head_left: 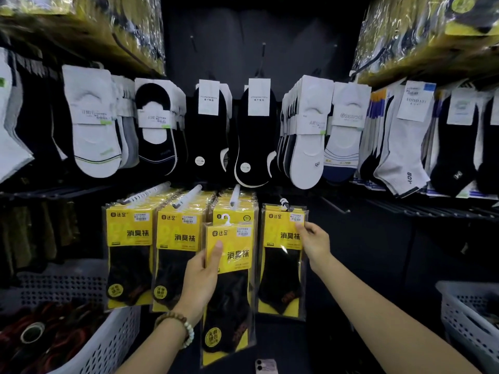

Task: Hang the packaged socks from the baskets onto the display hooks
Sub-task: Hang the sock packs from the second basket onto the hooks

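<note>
Sock pack (232,292) in L hand (201,282); R hand (314,242) pinches hung pack (282,265).

The left hand (201,276) holds a yellow sock pack (229,282); the right hand (314,242) pinches a hung pack (282,255).

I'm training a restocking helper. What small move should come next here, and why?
Probably raise the left hand and carry its held pack rightward, so the white hanger slips onto the rightmost hook. That hook looks thinly filled, the right hand pinches its front pack, and the other hooks look full.
</note>
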Demonstrator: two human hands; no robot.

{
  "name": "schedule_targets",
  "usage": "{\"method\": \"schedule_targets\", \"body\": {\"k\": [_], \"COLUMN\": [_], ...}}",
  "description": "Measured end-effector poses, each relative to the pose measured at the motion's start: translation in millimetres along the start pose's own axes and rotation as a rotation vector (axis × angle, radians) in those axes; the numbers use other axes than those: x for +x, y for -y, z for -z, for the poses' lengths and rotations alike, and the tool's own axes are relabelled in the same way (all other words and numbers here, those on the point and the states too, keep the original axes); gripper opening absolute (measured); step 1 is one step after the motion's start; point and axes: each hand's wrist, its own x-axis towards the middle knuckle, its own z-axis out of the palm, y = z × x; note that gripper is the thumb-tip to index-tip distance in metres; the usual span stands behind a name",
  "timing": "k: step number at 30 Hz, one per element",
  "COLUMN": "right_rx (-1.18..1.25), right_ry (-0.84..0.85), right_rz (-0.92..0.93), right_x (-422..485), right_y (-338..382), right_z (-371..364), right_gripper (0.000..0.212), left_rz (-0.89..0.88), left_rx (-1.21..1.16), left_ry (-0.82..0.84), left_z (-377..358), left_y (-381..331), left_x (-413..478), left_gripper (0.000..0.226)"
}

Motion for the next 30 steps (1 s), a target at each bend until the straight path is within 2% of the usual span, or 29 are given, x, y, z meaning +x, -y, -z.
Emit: {"method": "schedule_targets", "body": {"k": [2, 4, 7, 9, 13, 15, 17, 20, 25, 30], "right_rx": [0.005, -0.048, -0.17, -0.152, -0.179, -0.253, -0.278, -0.237, -0.164, -0.033], "right_ry": [-0.118, -0.219, -0.25, -0.085, 0.464, 0.592, 0.639, 0.604, 0.529, 0.462], "right_rz": [-0.069, -0.085, 0.02, 0.096, 0.115, 0.127, 0.148, 0.178, 0.145, 0.075], "right_x": [2, -1, -18, -32, -63, -73, -81, -89, -90, -89], "right_y": [-6, -10, -12, -3, 34, 48, 56, 61, 65, 60], "right_z": [0, 3, 8, 10, 13, 19, 25, 34, 41, 45], "right_gripper": [0.017, 0.025, 0.024, 0.022, 0.022, 0.024, 0.025, 0.018, 0.011, 0.022], "left_rz": [0.012, 0.012, 0.0, -0.004, -0.003, -0.023, -0.057, -0.083, -0.124, -0.125], "left_rx": [0.002, -0.018, -0.059, -0.068, -0.028, -0.005, 0.027, 0.037, 0.023, -0.028], "left_ry": [0.026, 0.055, 0.119, 0.176, 0.338, 0.364, 0.397, 0.426, 0.357, 0.319], "left_z": [-1, -3, -6, -9, -20, -24, -25, -25, -32, -51], "left_y": [1, 0, -5, -6, -10, -13, -17, -24, -30, -32], "left_x": [3, 3, -2, -7, -22, -27, -31, -36, -41, -39], "left_gripper": [0.051, 0.038, 0.021, 0.024, 0.028, 0.03, 0.031, 0.032, 0.037, 0.034]}}
